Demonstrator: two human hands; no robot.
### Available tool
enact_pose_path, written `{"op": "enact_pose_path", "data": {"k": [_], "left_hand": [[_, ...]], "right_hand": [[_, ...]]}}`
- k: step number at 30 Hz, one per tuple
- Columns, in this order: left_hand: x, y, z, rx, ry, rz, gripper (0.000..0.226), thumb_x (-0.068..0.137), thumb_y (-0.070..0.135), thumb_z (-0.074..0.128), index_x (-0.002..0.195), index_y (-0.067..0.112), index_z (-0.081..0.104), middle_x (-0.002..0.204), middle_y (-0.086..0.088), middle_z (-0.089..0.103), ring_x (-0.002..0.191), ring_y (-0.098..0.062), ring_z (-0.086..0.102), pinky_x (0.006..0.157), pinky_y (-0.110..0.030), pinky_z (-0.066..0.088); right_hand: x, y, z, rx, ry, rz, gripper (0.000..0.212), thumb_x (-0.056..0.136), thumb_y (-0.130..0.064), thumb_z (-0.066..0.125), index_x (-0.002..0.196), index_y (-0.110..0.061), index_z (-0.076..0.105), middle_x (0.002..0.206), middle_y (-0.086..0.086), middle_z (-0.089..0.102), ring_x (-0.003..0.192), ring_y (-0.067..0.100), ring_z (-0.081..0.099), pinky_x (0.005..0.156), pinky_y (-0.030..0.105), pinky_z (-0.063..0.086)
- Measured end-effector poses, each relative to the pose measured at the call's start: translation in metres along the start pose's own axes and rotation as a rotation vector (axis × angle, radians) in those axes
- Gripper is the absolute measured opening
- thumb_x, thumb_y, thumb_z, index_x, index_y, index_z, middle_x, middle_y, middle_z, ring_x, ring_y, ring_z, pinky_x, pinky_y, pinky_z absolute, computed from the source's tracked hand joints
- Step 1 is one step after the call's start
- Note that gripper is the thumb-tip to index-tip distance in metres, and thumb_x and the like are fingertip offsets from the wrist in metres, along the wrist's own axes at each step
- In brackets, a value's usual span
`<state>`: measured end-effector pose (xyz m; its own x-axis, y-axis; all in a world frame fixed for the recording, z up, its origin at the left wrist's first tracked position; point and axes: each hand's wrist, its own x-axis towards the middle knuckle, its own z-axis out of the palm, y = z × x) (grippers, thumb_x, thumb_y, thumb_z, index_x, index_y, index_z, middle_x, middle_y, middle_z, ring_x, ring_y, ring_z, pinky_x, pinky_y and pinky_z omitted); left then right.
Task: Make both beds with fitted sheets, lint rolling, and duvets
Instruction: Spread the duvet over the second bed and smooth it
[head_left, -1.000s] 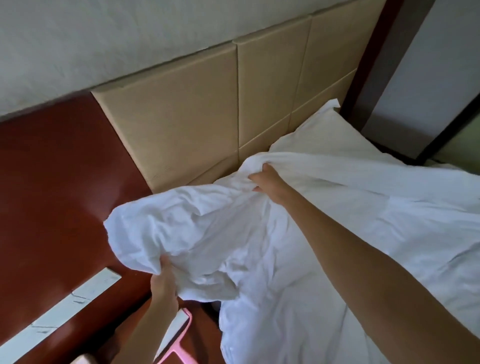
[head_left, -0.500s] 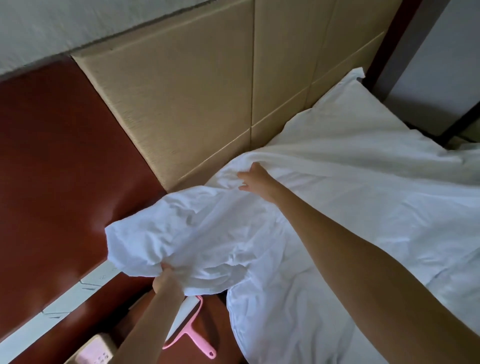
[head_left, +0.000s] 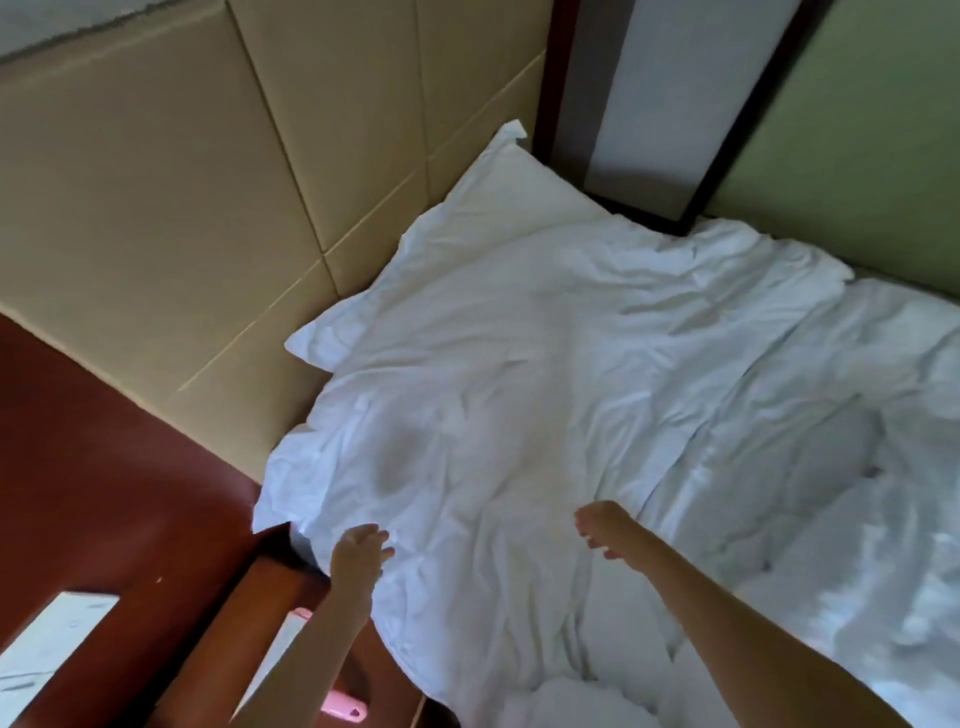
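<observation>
A white crumpled duvet (head_left: 519, 415) lies spread over the bed, its near corner reaching the head end by the tan padded headboard (head_left: 208, 208). A white pillow (head_left: 498, 208) lies under its far edge against the headboard. My left hand (head_left: 361, 553) hovers over the duvet's near edge with fingers spread, holding nothing. My right hand (head_left: 602, 527) is above the duvet's middle, fingers loosely bent and empty.
A reddish wooden nightstand (head_left: 218, 639) stands left of the bed, with a pink-handled lint roller (head_left: 337, 704) on it, partly behind my left arm. A red-brown wall panel (head_left: 93, 467) and a dark-framed panel (head_left: 649, 104) border the bed.
Both hands let go of the duvet corner they were gripping. The duvet dropped flat onto the bed. My hands pulled back toward me and the view swung right.
</observation>
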<state>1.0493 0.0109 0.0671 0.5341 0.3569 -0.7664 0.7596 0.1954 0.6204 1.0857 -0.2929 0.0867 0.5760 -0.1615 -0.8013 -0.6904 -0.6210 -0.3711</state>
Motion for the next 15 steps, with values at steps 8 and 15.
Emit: {"op": "enact_pose_path", "data": {"k": [8, 15], "left_hand": [[-0.094, -0.095, 0.128, 0.417, -0.244, 0.028, 0.012, 0.092, 0.006, 0.048, 0.086, 0.011, 0.058, 0.084, -0.006, 0.065, 0.066, -0.019, 0.057, 0.055, -0.024, 0.035], [-0.185, -0.196, 0.263, 0.737, -0.308, 0.098, 0.021, 0.094, 0.006, 0.046, 0.106, 0.0, 0.062, 0.09, -0.011, 0.065, 0.072, -0.021, 0.058, 0.052, -0.015, 0.047]], "right_hand": [[-0.039, 0.162, -0.075, 0.02, 0.085, 0.069, 0.035, 0.096, -0.008, 0.044, 0.129, -0.001, 0.054, 0.13, 0.018, 0.055, 0.1, 0.021, 0.052, 0.079, 0.023, 0.039], [-0.068, 0.32, -0.138, 0.073, 0.091, -0.018, 0.038, 0.092, -0.012, 0.051, 0.13, -0.01, 0.056, 0.135, 0.01, 0.054, 0.122, 0.024, 0.052, 0.091, 0.024, 0.042]]}}
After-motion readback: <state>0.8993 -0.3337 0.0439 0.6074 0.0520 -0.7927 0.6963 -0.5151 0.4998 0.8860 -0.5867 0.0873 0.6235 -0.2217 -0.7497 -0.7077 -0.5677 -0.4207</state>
